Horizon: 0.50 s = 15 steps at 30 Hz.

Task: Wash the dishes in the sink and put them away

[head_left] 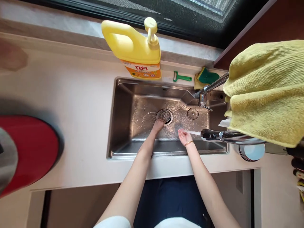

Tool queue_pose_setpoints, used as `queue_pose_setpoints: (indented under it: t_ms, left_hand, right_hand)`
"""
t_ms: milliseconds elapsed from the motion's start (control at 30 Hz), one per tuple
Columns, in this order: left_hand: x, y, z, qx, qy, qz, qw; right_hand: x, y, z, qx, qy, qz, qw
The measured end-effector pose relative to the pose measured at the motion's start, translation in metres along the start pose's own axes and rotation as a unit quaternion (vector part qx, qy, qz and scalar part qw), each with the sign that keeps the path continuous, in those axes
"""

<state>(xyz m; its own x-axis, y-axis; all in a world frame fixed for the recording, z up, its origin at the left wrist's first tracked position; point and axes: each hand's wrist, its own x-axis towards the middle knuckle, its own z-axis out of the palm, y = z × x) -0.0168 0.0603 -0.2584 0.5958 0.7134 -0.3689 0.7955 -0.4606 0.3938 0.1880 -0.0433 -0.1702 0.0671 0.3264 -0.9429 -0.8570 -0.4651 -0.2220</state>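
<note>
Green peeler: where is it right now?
Head view, upper part, slightly right of centre: the green peeler lies beyond the sink's far rim, between the yellow jug and green sponge.

The person wears a white top, its pale edge curving across the bottom of the view. A short white sleeve ends in a rounded edge on the left arm, leaving the forearm and left hand bare. Around the wrist, just below the right hand, sits a slim gold-coloured bangle (the one bright ornament in view). Below the top shows a dark navy lower garment, plain-looking, though whether trousers, skirt or apron cannot be told.
</note>
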Motion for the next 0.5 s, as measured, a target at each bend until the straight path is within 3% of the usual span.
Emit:
queue_pose_setpoints:
  t_ms: [133,300,400,500]
  left_hand:
    - [0.002,-0.009,0.013,0.014,-0.005,0.051,0.999]
    - [-0.002,-0.022,0.013,0.033,-0.029,0.087,0.995]
    - [0.001,-0.029,0.011,0.054,-0.046,0.121,0.990]
    - [0.006,-0.034,0.010,0.073,-0.058,0.159,0.983]
  right_hand:
    - [0.015,0.015,0.027,-0.026,0.079,0.011,0.997]
    - [0.051,0.042,0.060,-0.192,0.068,-0.093,0.975]
    - [0.074,0.051,0.080,-0.386,0.041,-0.195,0.901]
    - [0.090,0.051,0.098,-0.578,0.015,-0.249,0.777]
